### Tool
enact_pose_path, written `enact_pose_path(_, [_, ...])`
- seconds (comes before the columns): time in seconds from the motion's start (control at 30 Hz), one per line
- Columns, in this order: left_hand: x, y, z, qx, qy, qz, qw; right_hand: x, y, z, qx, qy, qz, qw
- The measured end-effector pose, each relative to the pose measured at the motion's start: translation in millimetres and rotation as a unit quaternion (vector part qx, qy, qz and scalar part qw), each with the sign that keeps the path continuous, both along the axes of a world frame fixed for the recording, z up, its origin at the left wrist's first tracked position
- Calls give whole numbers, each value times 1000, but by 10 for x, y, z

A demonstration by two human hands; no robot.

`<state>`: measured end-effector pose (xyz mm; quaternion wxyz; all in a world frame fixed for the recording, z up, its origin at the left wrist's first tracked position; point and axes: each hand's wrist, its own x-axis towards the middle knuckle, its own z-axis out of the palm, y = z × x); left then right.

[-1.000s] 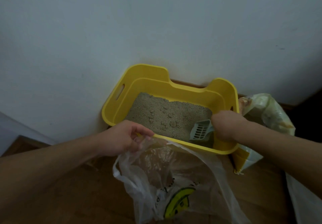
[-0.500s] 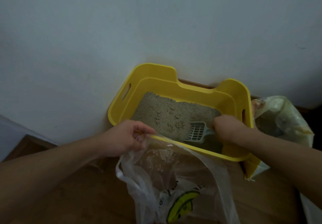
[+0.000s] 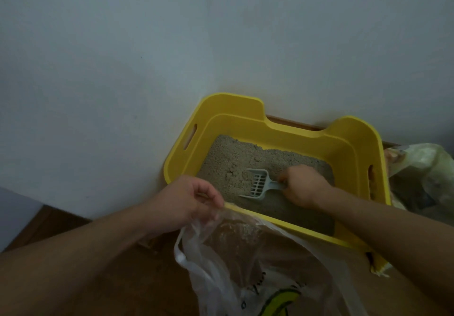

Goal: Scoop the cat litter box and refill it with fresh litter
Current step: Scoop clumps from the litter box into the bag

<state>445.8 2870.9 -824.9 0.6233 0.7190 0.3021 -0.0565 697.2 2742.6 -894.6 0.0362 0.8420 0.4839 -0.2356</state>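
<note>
We judge the task to be in its scooping stage; refilling is not yet begun. Nearest to us, the bag (image 3: 245, 274) stands open on the floor (image 3: 56, 222), its mouth against the near rim of the box (image 3: 235, 104). Pale grains show through its film near the top, so we judge that some waste is already in it; how much, we cannot tell. The left hand (image 3: 186, 202) holds the mouth open, its grip pinching the bag's edge at the rim. Inside the box, the scoop (image 3: 258, 184) lies with its slotted blade low in the litter (image 3: 231, 161). The right hand (image 3: 302, 188) has its grip wrapped round the scoop handle. The litter covers the box bottom unevenly, banked higher toward the far left. Beyond the box's right side sits a crumpled sack (image 3: 422, 165); we take it for the fresh litter, though its contents are not visible. Further scooping, emptying into the bag and refilling remain.
</note>
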Motion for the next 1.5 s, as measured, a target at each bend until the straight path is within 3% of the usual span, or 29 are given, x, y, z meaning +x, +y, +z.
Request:
enact_pose_path(0.27, [56, 101, 89, 33, 58, 6, 998, -126, 383, -117, 20, 28, 20, 999])
enact_pose_path(0.57, [27, 110, 39, 29, 55, 19, 998, -361, 757, -144, 18, 14, 55, 998])
enact_pose_path(1.5, [30, 89, 93, 67, 74, -4, 995, -100, 300, 48, 102, 37, 12, 994])
